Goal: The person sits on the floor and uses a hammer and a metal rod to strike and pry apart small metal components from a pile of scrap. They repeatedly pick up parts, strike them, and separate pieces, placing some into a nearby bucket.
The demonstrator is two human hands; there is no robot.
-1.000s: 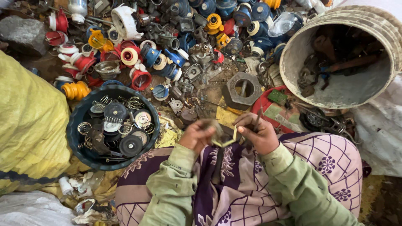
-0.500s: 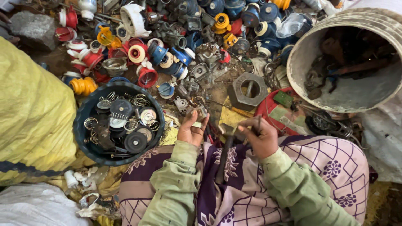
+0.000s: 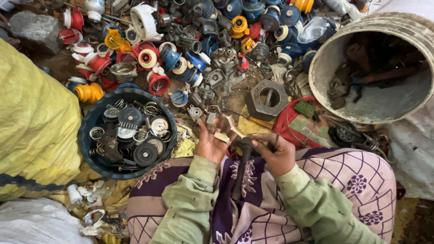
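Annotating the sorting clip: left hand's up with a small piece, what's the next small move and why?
Probably carry the small pale piece in the left hand left to the dark tub, which already holds springs and discs, while the right hand grips the dark tool over the lap.

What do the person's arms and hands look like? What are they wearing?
Both arms wear long, pale green sleeves of soft, wrinkled cloth that reach to the wrists. The left hand and right hand are bare, with no gloves. I cannot make out any rings or bangles. The lap below is covered in purple and white patterned cloth.
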